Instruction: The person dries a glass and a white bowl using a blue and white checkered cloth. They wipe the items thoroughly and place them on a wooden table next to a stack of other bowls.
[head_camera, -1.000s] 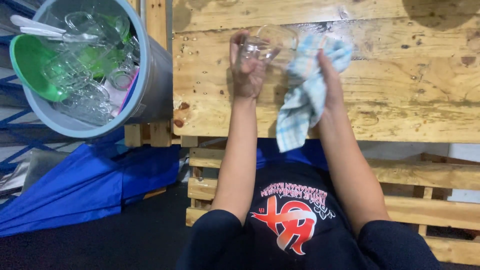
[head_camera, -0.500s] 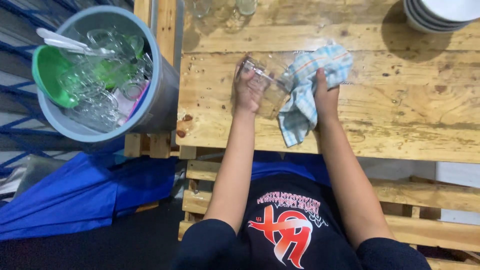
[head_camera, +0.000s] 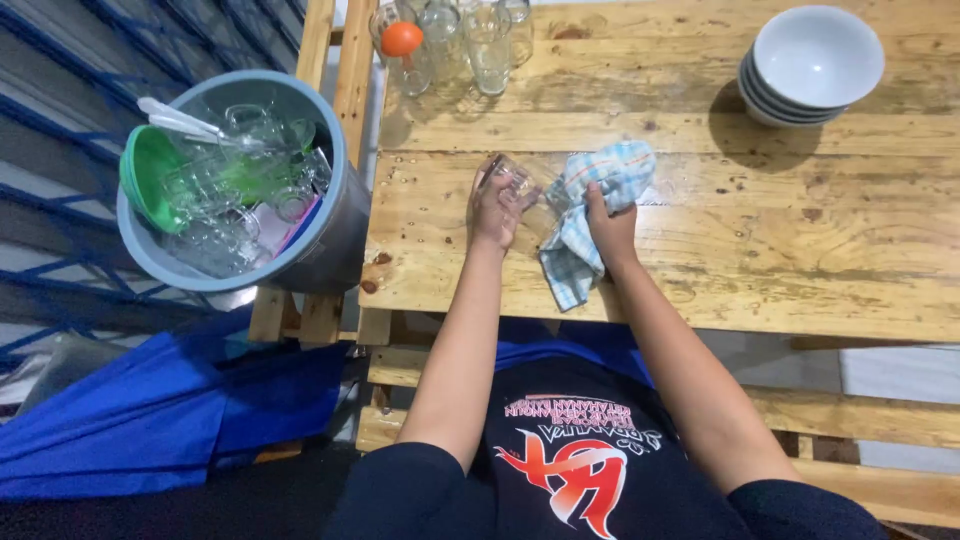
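Item, centre of wooden plank table (head_camera: 800, 250): clear drinking glass (head_camera: 525, 185) lying tilted on its side, gripped round the base by the left hand (head_camera: 493, 208) with fingers curled shut on it; at its 3 o'clock, touching the glass mouth, a blue-and-white checked cloth (head_camera: 590, 215) bunched in the closed right hand (head_camera: 610, 228), its loose end hanging towards 6 o'clock. Surroundings: cluster of upright clear glasses (head_camera: 470, 40) at 12 o'clock with a small orange ball (head_camera: 402, 39) atop one; stack of white bowls (head_camera: 810, 65) at 2 o'clock; grey bucket (head_camera: 335, 240) at 9 o'clock, off the table edge, holding glassware and a green bowl (head_camera: 150, 175).
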